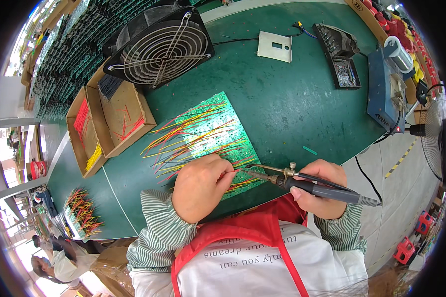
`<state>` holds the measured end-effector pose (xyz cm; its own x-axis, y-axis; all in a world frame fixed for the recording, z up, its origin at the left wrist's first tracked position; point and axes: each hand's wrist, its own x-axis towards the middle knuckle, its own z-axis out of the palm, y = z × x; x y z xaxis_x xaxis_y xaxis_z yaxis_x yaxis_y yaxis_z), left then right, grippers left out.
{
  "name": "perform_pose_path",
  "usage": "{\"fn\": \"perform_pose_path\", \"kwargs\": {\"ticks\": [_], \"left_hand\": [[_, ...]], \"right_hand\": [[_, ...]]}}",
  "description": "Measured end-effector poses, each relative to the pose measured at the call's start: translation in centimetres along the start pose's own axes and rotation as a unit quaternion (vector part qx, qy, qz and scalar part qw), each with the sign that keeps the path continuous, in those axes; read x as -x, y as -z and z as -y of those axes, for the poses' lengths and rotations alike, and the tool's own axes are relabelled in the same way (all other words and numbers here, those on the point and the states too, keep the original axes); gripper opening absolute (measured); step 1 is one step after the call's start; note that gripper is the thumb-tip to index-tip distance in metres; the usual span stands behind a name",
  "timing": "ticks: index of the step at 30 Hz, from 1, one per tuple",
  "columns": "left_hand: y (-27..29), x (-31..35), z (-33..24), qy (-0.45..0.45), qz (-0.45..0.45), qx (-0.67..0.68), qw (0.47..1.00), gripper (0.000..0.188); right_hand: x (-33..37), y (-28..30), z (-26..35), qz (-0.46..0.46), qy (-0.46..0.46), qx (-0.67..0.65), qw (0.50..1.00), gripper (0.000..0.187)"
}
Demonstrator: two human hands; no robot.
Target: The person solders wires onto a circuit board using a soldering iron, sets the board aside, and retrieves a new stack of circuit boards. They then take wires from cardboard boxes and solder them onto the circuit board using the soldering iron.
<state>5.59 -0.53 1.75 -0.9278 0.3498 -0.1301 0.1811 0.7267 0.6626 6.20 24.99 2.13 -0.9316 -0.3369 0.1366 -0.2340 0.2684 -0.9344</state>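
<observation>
A green circuit board panel (222, 100) lies on the table in front of me, with rows of red, yellow and black wires (166, 132) standing off it toward the left. Over its near part, my left hand (201, 187) is closed, thumb and forefinger pinching a thin wire whose end is at the board. My right hand (324, 184) is wrapped round a soldering iron (332, 192) with a thin feed tube clamped along it. The iron's tip points left, close to my left fingertips and the board. Whether the tip touches a joint is too small to tell.
A black fan (166, 52) stands behind the board. Cardboard trays (129, 141) of cut wires sit at left, another wired board (82, 213) beyond them. At right are a black iron stand (339, 49), a blue solder feeder (381, 89) and a solder spool (399, 53).
</observation>
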Motion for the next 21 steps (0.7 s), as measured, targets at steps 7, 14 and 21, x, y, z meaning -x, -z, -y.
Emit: {"fn": "perform_pose_path", "kwargs": {"ticks": [7,14,21], "left_hand": [[0.9,0.1,-1.5,-0.03,-0.09,-0.058,0.994,0.008],[-1.5,-1.2,-1.0,-0.049,-0.045,-0.001,0.998,0.008],[-1.7,-1.6,-0.8,-0.036,-0.037,0.011,0.999,0.008]], "right_hand": [[0.7,1.1,0.1,-0.016,-0.006,0.014,1.0,0.02],[0.8,1.4,0.0,-0.036,-0.022,0.032,0.999,0.02],[0.8,1.2,-0.7,-0.037,-0.026,0.018,0.999,0.02]]}}
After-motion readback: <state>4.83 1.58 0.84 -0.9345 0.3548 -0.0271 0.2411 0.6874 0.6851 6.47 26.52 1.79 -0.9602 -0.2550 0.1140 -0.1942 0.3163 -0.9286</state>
